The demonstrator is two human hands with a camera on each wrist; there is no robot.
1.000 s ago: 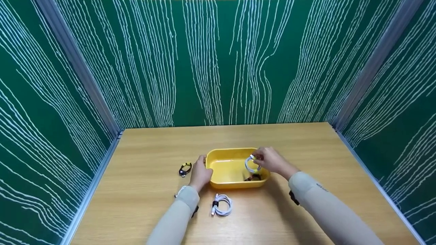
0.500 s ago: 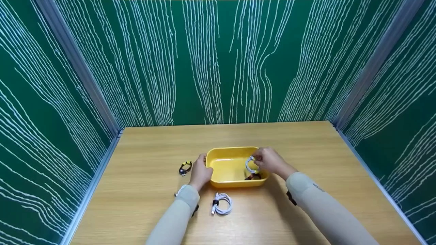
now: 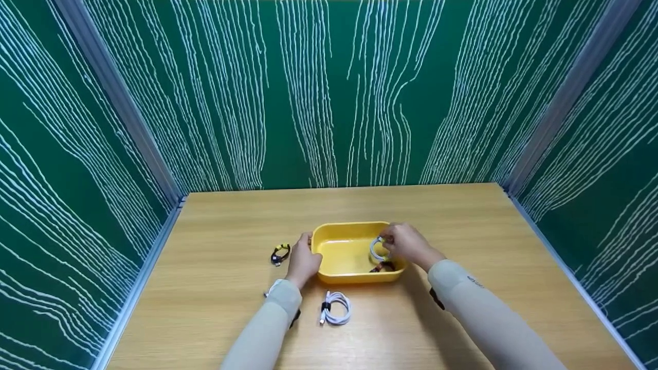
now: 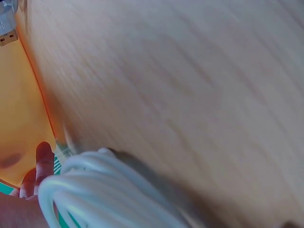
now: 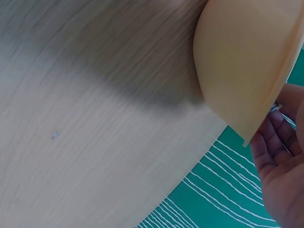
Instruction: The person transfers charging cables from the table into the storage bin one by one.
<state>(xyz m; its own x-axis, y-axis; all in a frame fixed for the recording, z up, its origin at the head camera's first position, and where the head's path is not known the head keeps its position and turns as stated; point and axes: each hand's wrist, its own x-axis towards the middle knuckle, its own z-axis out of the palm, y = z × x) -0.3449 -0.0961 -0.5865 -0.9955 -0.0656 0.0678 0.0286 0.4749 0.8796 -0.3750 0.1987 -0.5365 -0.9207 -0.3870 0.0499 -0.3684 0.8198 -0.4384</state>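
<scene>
In the head view my left hand (image 3: pixel 303 261) grips the left end of a yellow plastic bin (image 3: pixel 342 278), thumb over the rim and fingers outside. My right hand (image 3: pixel 408 244) pinches a pale coiled cable (image 3: pixel 377 250), held over the bin's right part. Beneath that coil, a dark cable (image 3: pixel 381 266) lies in the bin's front right corner. The right wrist view has my right hand (image 5: pixel 280 152) at the bin's rim, a small bit of the cable's plug (image 5: pixel 275 107) showing between the fingers.
A black-and-yellow coiled cable (image 3: pixel 280 254) lies left of my left hand. In front of the bin is a white coiled cable (image 3: pixel 336 308) with a black strap. Another white coil (image 4: pixel 104 190), mostly hidden by my left wrist in the head view, lies close by. Green walls surround the table.
The pale coil has dipped slightly lower into the bin with my right hand, and the right forearm has shifted a little left. My left hand keeps its grip on the bin.
</scene>
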